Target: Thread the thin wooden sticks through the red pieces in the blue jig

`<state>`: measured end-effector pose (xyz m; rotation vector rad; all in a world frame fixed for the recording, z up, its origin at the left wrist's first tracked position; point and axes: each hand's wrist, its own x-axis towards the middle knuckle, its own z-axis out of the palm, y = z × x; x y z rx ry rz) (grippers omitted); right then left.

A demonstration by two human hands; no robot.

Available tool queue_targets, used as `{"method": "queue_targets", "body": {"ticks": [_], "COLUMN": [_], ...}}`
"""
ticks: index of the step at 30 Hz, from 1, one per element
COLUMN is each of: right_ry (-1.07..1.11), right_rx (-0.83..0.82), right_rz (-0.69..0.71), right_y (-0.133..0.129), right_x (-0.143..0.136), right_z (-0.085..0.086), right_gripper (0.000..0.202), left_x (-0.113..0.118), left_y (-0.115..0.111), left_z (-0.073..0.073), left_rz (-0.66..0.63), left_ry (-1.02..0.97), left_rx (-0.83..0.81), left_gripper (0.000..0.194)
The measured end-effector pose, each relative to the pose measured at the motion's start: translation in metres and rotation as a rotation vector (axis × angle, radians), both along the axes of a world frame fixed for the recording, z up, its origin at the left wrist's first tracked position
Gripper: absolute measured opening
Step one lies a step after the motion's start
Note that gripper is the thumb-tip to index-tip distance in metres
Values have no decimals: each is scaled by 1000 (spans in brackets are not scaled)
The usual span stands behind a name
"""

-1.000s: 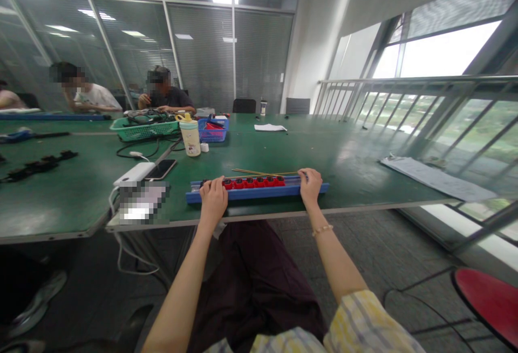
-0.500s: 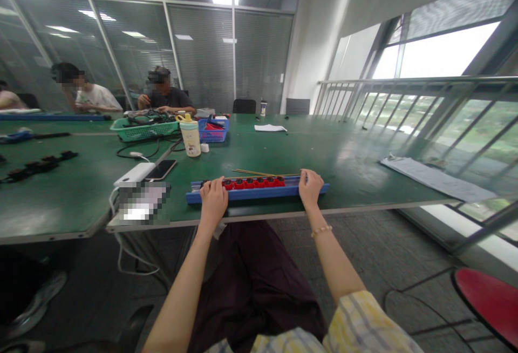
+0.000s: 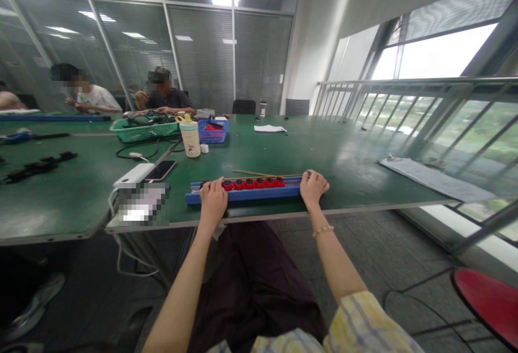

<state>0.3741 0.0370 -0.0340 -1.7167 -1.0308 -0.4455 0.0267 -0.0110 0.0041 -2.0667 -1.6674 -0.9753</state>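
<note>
A long blue channel (image 3: 263,194) lies along the near edge of the table in front of me. Several red pieces with black tops (image 3: 254,183) sit in a row inside it. My left hand (image 3: 213,201) is closed over the channel near its left end, the fingers curled on the far side beside the row. At the right end, my right hand (image 3: 314,189) is wrapped round the channel and covers its tip. Thin gold-coloured rods (image 3: 253,172) lie just behind the channel, their right ends close to my right fingers.
Left of the channel are a phone (image 3: 161,170), a white power bank (image 3: 133,175) and cables. Behind stand a cream bottle (image 3: 190,138), a green basket (image 3: 137,131) and a blue basket (image 3: 212,136). A clipboard with papers (image 3: 437,177) lies right. Two people sit at the far left.
My right hand has slid slightly right, now covering the channel's right end, which showed past it before. My left hand and the channel have stayed in place.
</note>
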Motion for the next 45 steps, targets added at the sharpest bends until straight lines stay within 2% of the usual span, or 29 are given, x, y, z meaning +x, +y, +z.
{"method": "queue_targets", "body": {"ticks": [4,19,26,32,41,45], "right_ry": [-27,-18,-78,-123,-109,-31], "right_rx": [-54,-21,-43,-33,-9,-7], "right_rz": [32,167,268,232,217,233], "right_y": [-1,-4,-9,-13,-11,-1], "right_x": [2,6,-2,-10,-10,3], "right_z": [0,1,1,2,3,19], "right_gripper": [38,42,41,43,40,38], "left_x": [1,-1,-2,-2,-4,-6], "left_y": [0,0,-2,-5,-4,-4], "left_z": [1,1,0,2,3,3], "left_rz": [3,39,139,190,193,189], "left_ry": [3,52,-7,-30,-3,-4], "left_rx": [-2,5,30,33,43,52], "left_gripper": [44,44,43,43,42,42]}}
